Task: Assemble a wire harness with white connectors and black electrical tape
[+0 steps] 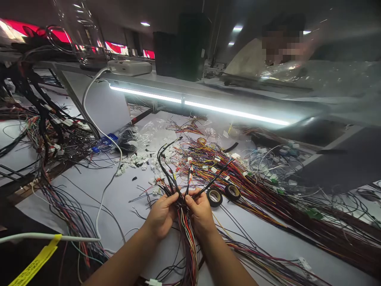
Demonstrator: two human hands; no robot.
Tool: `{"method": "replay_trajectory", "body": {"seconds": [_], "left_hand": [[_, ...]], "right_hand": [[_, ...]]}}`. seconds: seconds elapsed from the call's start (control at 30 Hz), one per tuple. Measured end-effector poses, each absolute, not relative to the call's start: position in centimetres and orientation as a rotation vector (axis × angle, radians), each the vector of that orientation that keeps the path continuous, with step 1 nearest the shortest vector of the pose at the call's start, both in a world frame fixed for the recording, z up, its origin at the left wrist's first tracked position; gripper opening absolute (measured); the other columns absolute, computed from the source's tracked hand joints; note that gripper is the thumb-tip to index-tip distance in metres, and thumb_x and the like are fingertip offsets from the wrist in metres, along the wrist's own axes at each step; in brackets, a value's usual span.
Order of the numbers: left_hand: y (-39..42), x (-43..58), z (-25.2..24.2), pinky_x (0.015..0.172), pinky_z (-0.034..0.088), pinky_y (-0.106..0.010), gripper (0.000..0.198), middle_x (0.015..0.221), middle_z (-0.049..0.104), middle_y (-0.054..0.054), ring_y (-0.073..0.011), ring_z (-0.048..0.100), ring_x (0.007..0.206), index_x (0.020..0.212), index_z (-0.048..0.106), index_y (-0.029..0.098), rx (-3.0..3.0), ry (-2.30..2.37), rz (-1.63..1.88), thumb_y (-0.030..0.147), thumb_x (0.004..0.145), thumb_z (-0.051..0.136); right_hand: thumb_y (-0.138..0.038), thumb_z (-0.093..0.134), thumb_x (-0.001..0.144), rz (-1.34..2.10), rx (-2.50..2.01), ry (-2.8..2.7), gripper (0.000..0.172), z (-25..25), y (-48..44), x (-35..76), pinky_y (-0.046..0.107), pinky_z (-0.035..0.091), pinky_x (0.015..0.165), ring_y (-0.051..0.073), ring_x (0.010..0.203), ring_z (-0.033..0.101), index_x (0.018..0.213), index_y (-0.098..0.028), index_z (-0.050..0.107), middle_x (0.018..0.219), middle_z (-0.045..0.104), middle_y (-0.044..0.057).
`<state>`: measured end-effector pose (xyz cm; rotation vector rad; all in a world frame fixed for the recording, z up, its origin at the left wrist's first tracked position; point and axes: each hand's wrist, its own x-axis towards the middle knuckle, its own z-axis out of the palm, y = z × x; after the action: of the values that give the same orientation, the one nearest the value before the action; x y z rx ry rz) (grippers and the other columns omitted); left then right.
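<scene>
Both hands, left (161,215) & right (201,212), pinch wire bundle (187,234); fingertips partly hidden by wires, bundle cut off at btm.

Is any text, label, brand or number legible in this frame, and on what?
Nothing here can be read.
Yellow tag on the white cable: print too blurred.
Red signs at the back: too blurred.
Tape rolls: no print shows.
Wires in left hand and right hand: no marking shows.

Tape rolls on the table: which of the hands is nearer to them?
Right. The right hand grips the wire bundle just left of the tape rolls; the left hand holds it farther left.
</scene>
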<state>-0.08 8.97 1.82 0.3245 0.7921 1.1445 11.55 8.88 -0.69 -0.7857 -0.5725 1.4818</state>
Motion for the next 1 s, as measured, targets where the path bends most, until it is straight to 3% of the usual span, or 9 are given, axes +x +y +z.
{"method": "replay_trajectory", "body": {"seconds": [0.43, 0.63, 0.77, 0.87, 1.0], "left_hand": [[9.1, -0.3, 1.4, 0.093, 0.047, -0.037, 0.033, 0.107, 0.073, -0.011, -0.0265, 0.065, 0.101, 0.109, 0.070, 0.014, 0.720, 0.840, 1.157, 0.021, 0.077, 0.069], [9.5, -0.5, 2.6, 0.100, 0.041, -0.037, 0.037, 0.114, 0.070, -0.007, -0.0260, 0.061, 0.109, 0.115, 0.067, 0.020, 0.990, 0.919, 1.100, 0.028, 0.079, 0.068], [9.9, -0.7, 2.9, 0.094, 0.043, -0.035, 0.033, 0.108, 0.072, -0.007, -0.0269, 0.062, 0.106, 0.109, 0.070, 0.018, 1.078, 0.964, 1.049, 0.029, 0.078, 0.069], [9.8, -0.4, 2.6, 0.089, 0.045, -0.034, 0.028, 0.100, 0.074, -0.007, -0.0248, 0.064, 0.097, 0.104, 0.071, 0.016, 0.893, 0.934, 1.126, 0.028, 0.078, 0.069], [9.2, 0.5, 2.7, 0.082, 0.047, -0.030, 0.025, 0.094, 0.073, -0.006, -0.0205, 0.065, 0.089, 0.099, 0.070, 0.015, 0.573, 0.838, 1.267, 0.021, 0.075, 0.072]], "right_hand": [[-0.024, 0.077, 0.070, 1.476, -0.739, -0.608, 0.038, -0.2, 8.9, 11.4, 0.030, 0.048, 0.086, 0.014, 0.088, 0.063, 0.094, -0.023, 0.047, 0.091, 0.063, -0.002], [-0.023, 0.081, 0.065, 1.559, -0.853, -0.677, 0.070, 1.1, 10.6, 11.4, 0.032, 0.050, 0.080, 0.017, 0.084, 0.064, 0.121, -0.025, 0.040, 0.093, 0.064, -0.001], [-0.014, 0.082, 0.059, 1.589, -0.796, -0.699, 0.081, 2.7, 11.6, 11.1, 0.030, 0.052, 0.076, 0.016, 0.077, 0.065, 0.127, -0.025, 0.040, 0.085, 0.067, -0.002], [-0.013, 0.080, 0.059, 1.541, -0.756, -0.556, 0.072, 3.2, 11.8, 10.8, 0.029, 0.052, 0.074, 0.015, 0.073, 0.066, 0.122, -0.024, 0.046, 0.083, 0.069, -0.002], [-0.017, 0.080, 0.061, 1.543, -0.759, -0.451, 0.038, 3.4, 11.6, 10.6, 0.027, 0.053, 0.068, 0.015, 0.070, 0.065, 0.094, -0.017, 0.061, 0.078, 0.070, 0.001]]}}
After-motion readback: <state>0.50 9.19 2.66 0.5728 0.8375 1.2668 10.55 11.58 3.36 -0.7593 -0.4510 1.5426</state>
